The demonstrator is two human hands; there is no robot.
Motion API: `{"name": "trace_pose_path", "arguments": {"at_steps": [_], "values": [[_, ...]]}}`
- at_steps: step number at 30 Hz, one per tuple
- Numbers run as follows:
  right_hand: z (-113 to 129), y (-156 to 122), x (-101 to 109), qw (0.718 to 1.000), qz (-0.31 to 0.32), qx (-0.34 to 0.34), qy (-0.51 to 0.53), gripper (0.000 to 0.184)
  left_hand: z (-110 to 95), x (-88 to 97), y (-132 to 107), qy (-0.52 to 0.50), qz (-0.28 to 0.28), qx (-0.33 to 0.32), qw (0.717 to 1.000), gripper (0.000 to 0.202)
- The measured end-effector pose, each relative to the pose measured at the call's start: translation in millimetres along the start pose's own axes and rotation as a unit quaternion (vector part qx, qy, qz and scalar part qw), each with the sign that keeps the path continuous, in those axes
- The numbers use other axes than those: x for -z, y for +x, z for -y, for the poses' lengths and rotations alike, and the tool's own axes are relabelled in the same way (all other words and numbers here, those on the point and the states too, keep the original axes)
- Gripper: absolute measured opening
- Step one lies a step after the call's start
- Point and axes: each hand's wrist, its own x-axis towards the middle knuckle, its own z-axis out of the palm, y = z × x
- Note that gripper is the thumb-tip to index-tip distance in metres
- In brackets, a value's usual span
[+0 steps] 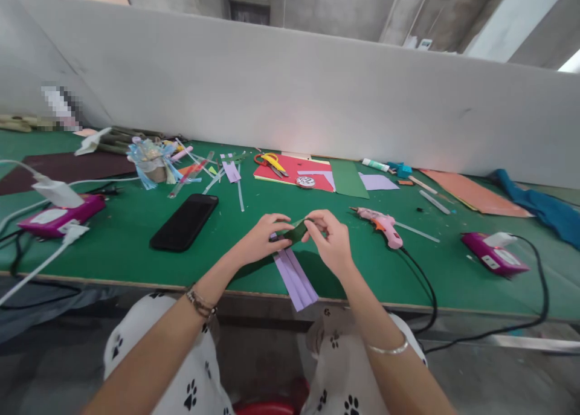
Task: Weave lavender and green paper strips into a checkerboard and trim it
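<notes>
Just above the table's front edge, my left hand (266, 238) pinches the left end of a small dark green piece (296, 232) that looks like paper. The fingers of my right hand (330, 237) are closed on its right end. A purple folded paper strip (296, 279) with lengthwise creases hangs from under my left fingers, past the table edge. Where the strip meets the green piece is hidden by the left fingers. To the right lies a pink hot glue gun (380, 225), and a black phone (185, 221) rests to the left.
Yellow-handled scissors (270, 163) lie on red paper (294, 168) beside green paper (347, 178). Purple power strips (63, 214) with cables sit on both sides. A tasselled blue craft piece (154, 161) stands at the back left. Behind the green table (254, 270) rises a white partition (290, 95).
</notes>
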Motion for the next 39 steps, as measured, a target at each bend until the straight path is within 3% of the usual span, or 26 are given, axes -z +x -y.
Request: {"name": "trace_pose_path", "arguments": {"at_steps": [3,5,8,10,13,15,19,27,39], "values": [[-2.8,2.9,-4.6,1.000,-0.006,-0.008,0.019,0.013,-1.0,3.5,1.1,-0.039,0.013,-0.013,0.999,0.016],[-5.6,5.0,-6.1,0.999,-0.037,0.000,-0.012,0.018,-1.3,7.0,1.3,-0.074,-0.007,0.005,0.997,0.017],[-10.9,6.5,-7.5,0.995,-0.076,-0.041,-0.045,0.041,-2.1,11.4,0.5,-0.115,-0.037,0.052,0.991,0.022],[-13.3,6.1,-8.6,0.994,-0.024,-0.107,-0.020,0.047,-3.7,12.8,0.0,-0.129,-0.043,0.075,0.988,0.022],[-11.8,4.5,-10.4,0.980,0.120,-0.153,0.035,0.030,-6.9,12.5,-0.2,-0.144,-0.042,0.093,0.984,0.017],[-8.1,4.2,-10.8,0.974,0.157,-0.157,0.051,0.018,-8.4,11.7,-0.3,-0.153,-0.041,0.114,0.981,0.017],[-1.4,6.1,-8.7,0.973,0.144,-0.177,0.027,0.018,-8.5,11.2,-0.4,-0.167,-0.056,0.146,0.974,0.021],[2.6,6.9,-8.8,0.967,0.133,-0.215,0.032,0.018,-8.9,12.6,0.3,-0.178,-0.059,0.122,0.975,0.020],[2.0,6.6,-8.3,0.970,0.128,-0.200,0.047,0.017,-5.4,11.9,0.7,-0.171,-0.088,0.148,0.970,0.018]]}}
